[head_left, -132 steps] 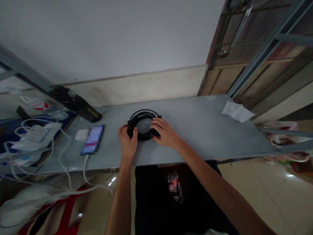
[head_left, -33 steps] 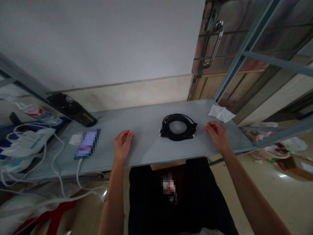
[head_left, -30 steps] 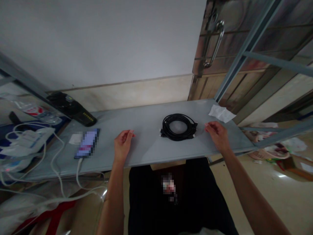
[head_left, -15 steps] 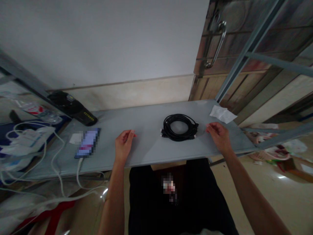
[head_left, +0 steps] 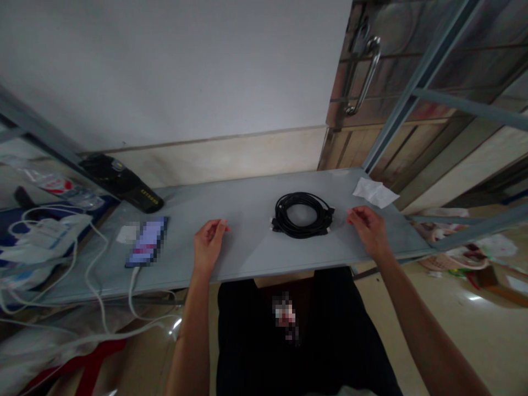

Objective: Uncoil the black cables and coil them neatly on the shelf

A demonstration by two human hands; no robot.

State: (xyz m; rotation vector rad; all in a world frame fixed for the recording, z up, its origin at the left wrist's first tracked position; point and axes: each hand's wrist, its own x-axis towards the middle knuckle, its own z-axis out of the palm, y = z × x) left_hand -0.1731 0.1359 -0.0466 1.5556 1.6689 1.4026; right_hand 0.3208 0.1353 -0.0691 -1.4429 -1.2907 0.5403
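A coil of black cable [head_left: 303, 231], with plug ends showing at its left and right sides, lies on the grey tabletop [head_left: 249, 203]. To the left of the coil, my left hand [head_left: 209, 242] rests by the front part of the table, its fingers curled and thumb against the forefinger. My right hand [head_left: 368, 226] is just right of the coil, fingers bent together in a similar loose pinch. Neither hand touches the cable, and no object shows in either.
A crumpled white tissue [head_left: 375, 192] lies at the right end. Leftward are a phone [head_left: 147, 241] with a white cord, a black bottle [head_left: 124, 181], a clear plastic bottle [head_left: 66, 190] and tangled white cables. Metal frame posts [head_left: 406, 102] rise at both ends; a wall stands behind.
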